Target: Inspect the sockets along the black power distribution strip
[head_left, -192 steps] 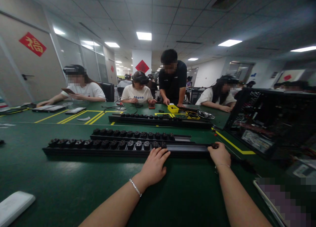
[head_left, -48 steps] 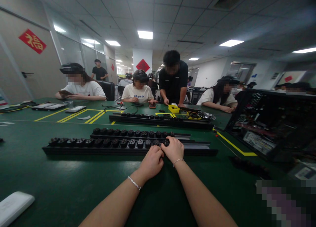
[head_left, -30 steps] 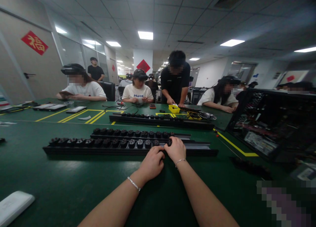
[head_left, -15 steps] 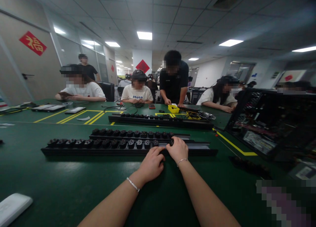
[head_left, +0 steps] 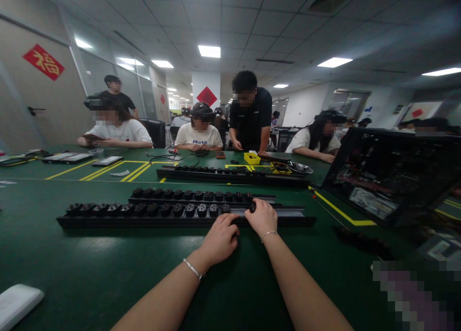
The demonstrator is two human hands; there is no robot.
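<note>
- left hand [head_left: 219, 239] – is lying palm down just above the table [head_left: 108, 268]; fingers are half curling, tips are pressing on the near edge of the front strip [head_left: 144, 216]; is gripping nothing that shows; thin bracelet [head_left: 192, 268] is sitting on the wrist
- right hand [head_left: 263, 219] – is working just right of the left hand, almost touching it; fingers are bending down over a socket [head_left: 253, 207] and closing on it from above, knuckles up
- socket – small, black; is sitting in the front strip's channel, right of the fitted row, w/ the left fingertips lying btwn it and the row's end
- front strip – long black rail, is lying crosswise on the table; sockets are filling its left and mid part, right part is showing bare channel
- 2nd strip [head_left: 187, 195] – is lying parallel, just behind the front one; touching or not, cannot tell
- 3rd strip [head_left: 230, 175] – is lying farther back, well apart from the other two
- yellow box [head_left: 252, 158] and metal bowl [head_left: 300, 167] – are sitting beyond the 3rd strip, bowl to the right
- PC case [head_left: 389, 177] – black, open, is standing at the right edge, innards facing the camera
- yellow tape [head_left: 342, 213] – is running diagonally btwn the strips' right ends and the PC case
- white block [head_left: 18, 302] – is lying at the near-left corner, well apart from both hands
- person in dark shirt [head_left: 250, 119] – is standing at the far side, leaning over the table near the yellow box
- seated ppl [head_left: 200, 134] – three in white tops are sitting along the far side, wearing head rigs, hands on the table
</note>
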